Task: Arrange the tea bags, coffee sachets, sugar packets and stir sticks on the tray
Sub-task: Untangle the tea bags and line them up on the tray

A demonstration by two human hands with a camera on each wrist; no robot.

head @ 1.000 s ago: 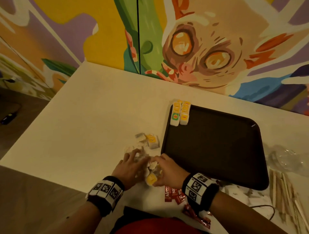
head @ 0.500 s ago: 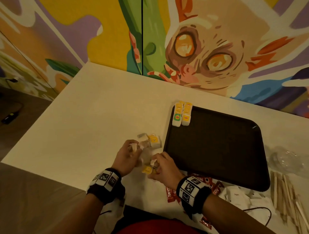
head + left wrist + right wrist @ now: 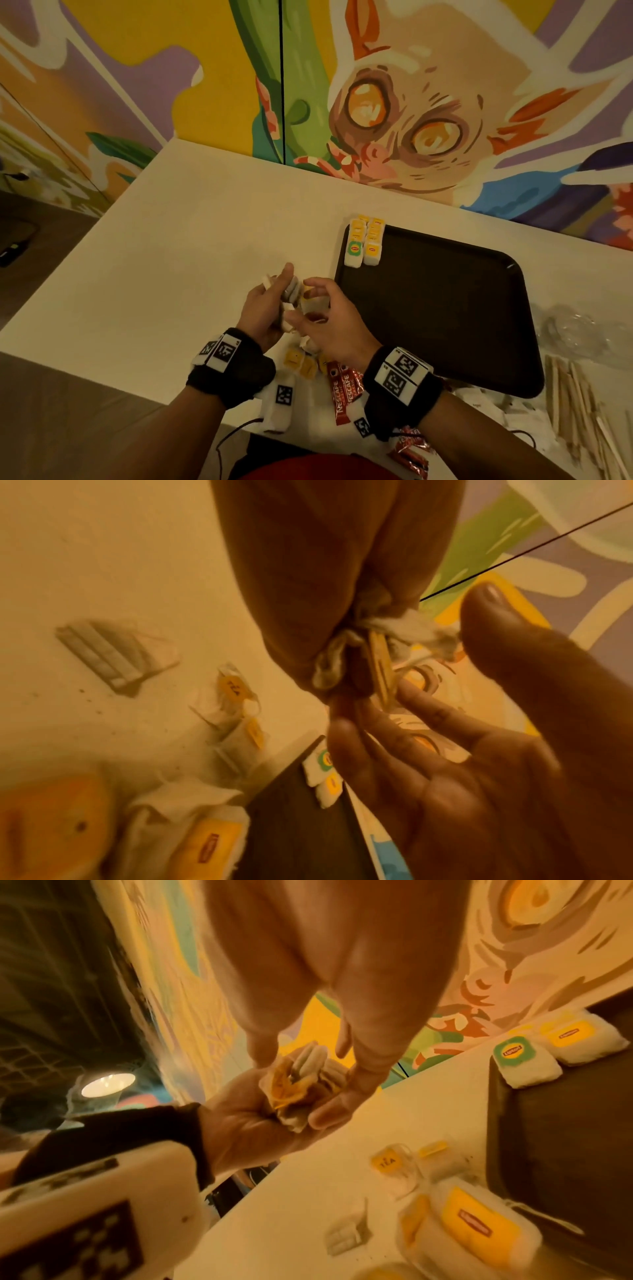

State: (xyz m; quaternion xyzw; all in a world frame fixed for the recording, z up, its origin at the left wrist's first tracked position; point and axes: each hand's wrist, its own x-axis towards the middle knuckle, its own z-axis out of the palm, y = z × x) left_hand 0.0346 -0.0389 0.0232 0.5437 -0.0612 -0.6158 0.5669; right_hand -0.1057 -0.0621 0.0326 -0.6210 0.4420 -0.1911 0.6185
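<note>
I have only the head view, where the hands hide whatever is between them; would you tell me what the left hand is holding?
Observer: The right wrist view shows the left hand cupping a bundle of tea bags, with yellow tags crumpled among them.
Operator: Thank you. Is the right hand gripping it too?
Observer: Not plainly. In the left wrist view the right hand is spread, thumb clear of the bundle.
Operator: Is anything lying beneath them?
Observer: A loose tea bag tagged TEA lies on the table.
</note>
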